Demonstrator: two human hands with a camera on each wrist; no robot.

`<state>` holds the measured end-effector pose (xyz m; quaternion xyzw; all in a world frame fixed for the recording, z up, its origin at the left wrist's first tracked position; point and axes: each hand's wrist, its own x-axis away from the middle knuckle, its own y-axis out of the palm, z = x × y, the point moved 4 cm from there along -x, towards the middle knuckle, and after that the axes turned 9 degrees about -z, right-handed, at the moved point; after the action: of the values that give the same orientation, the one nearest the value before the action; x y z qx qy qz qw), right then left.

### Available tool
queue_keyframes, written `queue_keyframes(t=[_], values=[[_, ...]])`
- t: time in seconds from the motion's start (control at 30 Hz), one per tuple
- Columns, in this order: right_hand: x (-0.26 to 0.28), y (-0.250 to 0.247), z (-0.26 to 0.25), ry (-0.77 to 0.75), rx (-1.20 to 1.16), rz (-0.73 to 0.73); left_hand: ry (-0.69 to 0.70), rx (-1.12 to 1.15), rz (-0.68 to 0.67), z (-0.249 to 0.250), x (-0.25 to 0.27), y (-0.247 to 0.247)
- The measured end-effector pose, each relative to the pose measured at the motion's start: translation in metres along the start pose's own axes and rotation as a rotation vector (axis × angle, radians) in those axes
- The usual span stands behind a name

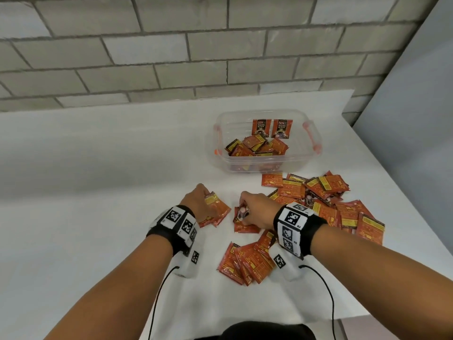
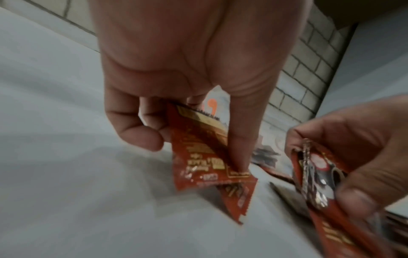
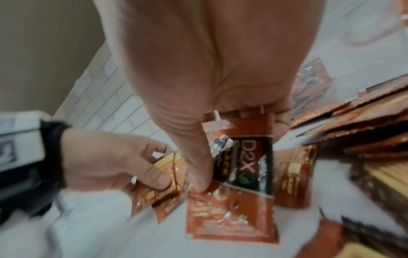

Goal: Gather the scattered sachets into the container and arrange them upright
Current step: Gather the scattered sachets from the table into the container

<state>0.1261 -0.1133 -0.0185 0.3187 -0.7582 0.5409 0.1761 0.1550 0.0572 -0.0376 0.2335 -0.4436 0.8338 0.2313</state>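
Sachets [image 1: 215,208] sit pinched in left hand [image 1: 196,201]; right hand [image 1: 257,212] grips others [image 1: 241,217].

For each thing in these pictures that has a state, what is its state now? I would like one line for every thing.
container: open, no lid on it, partly filled.
upright sachets: two, standing against the far wall inside.
loose sachets in container: lying jumbled.
scattered sachets: still on the table, overlapping.
left hand: holds a few sachets.
right hand: pinches sachets, one showing its front.
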Motion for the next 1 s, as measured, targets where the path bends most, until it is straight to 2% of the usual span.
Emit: queue_keyframes(t=[0.13,0.33,0.47,0.53,0.7,0.87,1.0], values=[[0.006,-0.025,0.020,-0.004,-0.132,0.009,0.102,0.082,-0.061,0.001,0.012,-0.005],[0.007,-0.027,0.036,0.053,0.117,-0.163,0.222,-0.092,-0.418,0.024,0.033,0.038],[0.003,-0.019,0.034,0.048,0.243,-0.180,0.255,-0.059,-0.530,0.034,0.044,0.059],[0.001,-0.017,0.031,0.040,0.267,-0.178,0.254,-0.096,-0.536,0.038,0.047,0.066],[-0.003,-0.012,0.026,0.034,0.318,-0.149,0.263,-0.369,-0.419,0.050,0.047,0.081],[-0.007,-0.012,0.026,0.066,0.286,-0.148,0.254,-0.417,-0.371,0.059,0.046,0.083],[-0.009,-0.013,0.025,0.067,0.232,-0.098,0.250,-0.350,-0.403,0.059,0.044,0.080]])
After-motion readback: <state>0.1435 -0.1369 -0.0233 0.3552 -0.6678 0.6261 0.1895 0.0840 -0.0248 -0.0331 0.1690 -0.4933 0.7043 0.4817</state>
